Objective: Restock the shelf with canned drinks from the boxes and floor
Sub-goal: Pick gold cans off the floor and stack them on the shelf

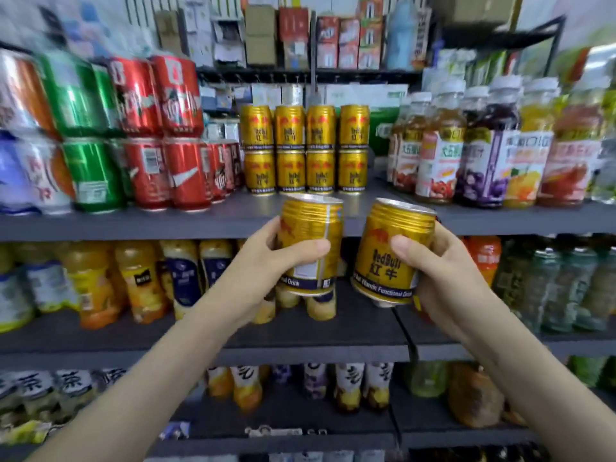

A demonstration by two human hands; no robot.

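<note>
just before shelf edge (133,228), hands (263,261) (446,271) grip cans (310,228) (393,248).

Bare along the front of the shelf (240,208), ahead of the stacked gold cans (305,150). Walled behind, two high; hemmed left by red cans (186,175), right by juice bottles (433,161). Crowded just in front by the held left can (311,235) and right can (393,251), narrow gap between.
</note>
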